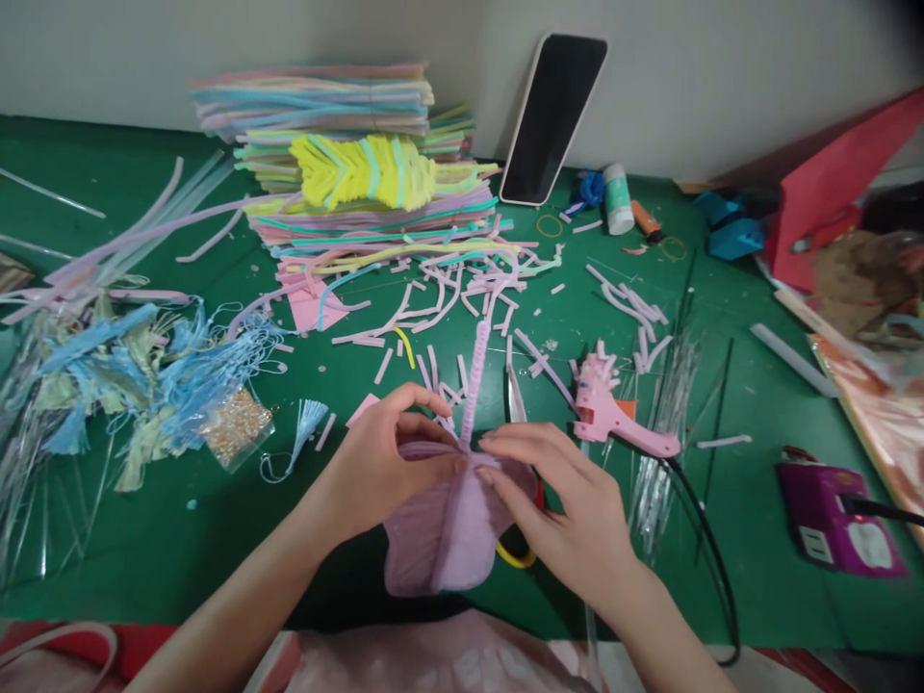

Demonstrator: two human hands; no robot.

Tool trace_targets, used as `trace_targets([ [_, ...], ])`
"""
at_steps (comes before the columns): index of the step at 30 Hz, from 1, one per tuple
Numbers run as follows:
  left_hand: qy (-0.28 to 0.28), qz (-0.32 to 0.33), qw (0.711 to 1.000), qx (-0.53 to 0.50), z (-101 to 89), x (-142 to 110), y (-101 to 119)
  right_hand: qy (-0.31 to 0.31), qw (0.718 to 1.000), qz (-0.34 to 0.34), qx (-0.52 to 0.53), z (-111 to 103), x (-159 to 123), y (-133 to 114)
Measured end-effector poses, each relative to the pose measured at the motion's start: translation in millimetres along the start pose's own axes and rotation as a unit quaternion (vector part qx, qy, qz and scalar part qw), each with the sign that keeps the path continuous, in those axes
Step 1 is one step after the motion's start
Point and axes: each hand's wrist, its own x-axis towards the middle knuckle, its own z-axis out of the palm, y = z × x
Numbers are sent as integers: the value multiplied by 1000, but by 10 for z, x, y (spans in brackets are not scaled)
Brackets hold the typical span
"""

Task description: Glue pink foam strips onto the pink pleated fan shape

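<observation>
Head view, and from where I stand both hands are low over the green table (217, 568), close to its near edge. The left hand (372, 467) has its thumb and fingers pinched on the upper left of a lilac fan-shaped piece (469, 544), right by the foot of its coiled stem (474, 385). The right hand (577, 505) grasps the same piece by its upper right, fingertips beside that stem, which points away from the person. Scissors (515, 395) lie partly hidden beneath the piece and the right hand.

Beyond the hands I see scattered lilac clippings (433, 303), then stacked pastel stems (318, 106) with a yellow bundle (368, 173) on them, and a phone (552, 125) leaning upright against the wall. To the right sit a pink glue gun (610, 416), some clear strips (668, 452) and a purple box (834, 520); to the left, blue tassels (173, 361) and a bag of gold bits (235, 428).
</observation>
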Motion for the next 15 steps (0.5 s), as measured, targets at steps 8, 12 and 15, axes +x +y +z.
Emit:
trace_targets([
  [8,8,1,1000,-4,-9,16,-23,-14,1000,-18,-11,-20,17,20],
  [12,0,13,1000,-3,3,-27,12,-10,997,68,34,-33,-8,-2],
  [15,14,44,999,18,44,-97,57,8,991,123,52,-49,-16,-57],
])
